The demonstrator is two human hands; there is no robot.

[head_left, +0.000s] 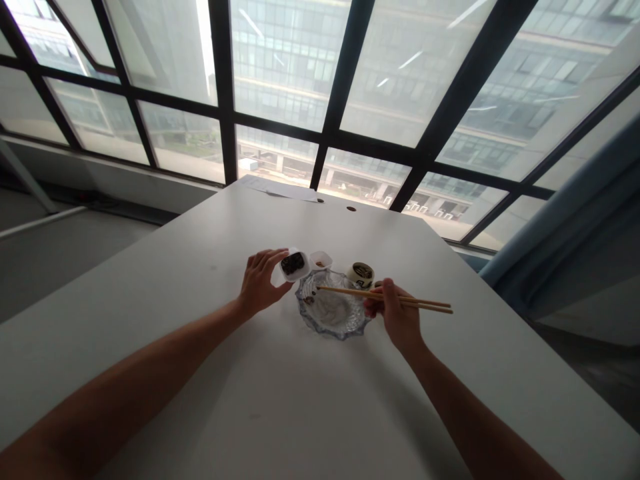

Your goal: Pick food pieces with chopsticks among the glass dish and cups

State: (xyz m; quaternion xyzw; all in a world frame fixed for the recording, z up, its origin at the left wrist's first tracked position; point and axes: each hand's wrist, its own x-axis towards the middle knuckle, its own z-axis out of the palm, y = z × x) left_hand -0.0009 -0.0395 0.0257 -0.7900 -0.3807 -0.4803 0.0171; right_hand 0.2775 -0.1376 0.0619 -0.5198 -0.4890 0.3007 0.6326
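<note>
My left hand (263,279) grips a small white square dish (299,274) with dark pieces (292,263) in it, tilted at the left rim of a clear glass bowl (341,332). In my right hand (397,313) is a pair of wooden chopsticks (425,305), their tips over the left part of the bowl. A few dark bits (310,300) lie inside the bowl near the tips, beside whitish contents that I cannot make out. A second small white dish (323,257), with a few brownish bits in it, stands just behind the bowl.
A round pale container (359,275) with dark markings stands behind the bowl on the right. The white table (200,373) reaches toward the windows. Papers (290,193) lie at its far edge near two dark round spots (351,209). A blue curtain (565,207) hangs at the right.
</note>
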